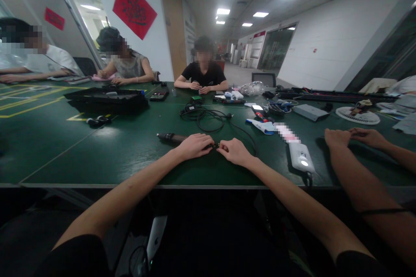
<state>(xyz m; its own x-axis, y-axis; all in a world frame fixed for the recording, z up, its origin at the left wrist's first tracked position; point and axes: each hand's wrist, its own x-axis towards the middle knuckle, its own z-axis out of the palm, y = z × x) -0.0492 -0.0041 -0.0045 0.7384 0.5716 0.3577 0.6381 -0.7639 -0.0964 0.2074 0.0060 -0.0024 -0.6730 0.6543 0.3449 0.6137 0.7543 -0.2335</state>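
An electric screwdriver (172, 138), dark and cylindrical with a tapered metal tip pointing left, lies on the green table. My left hand (196, 145) is closed over its rear end, fingertips bent down. Close against it, my right hand (234, 151) pinches a small dark connector (217, 145) between thumb and fingers. The fingertips of both hands almost meet; the connector's details are too small to make out. Behind my hands a black cable (208, 127) lies in loops, and one stretch curves round to my right wrist, where it passes out of sight.
A black tray-like housing (107, 100) stands at left, near a dark mouse-like object (98, 121). At right lie a white power bank (300, 158), a blue-and-white packet (261, 126) and a round white fan part (357, 115). A neighbour's hands (338, 137) work at right; several people sit opposite.
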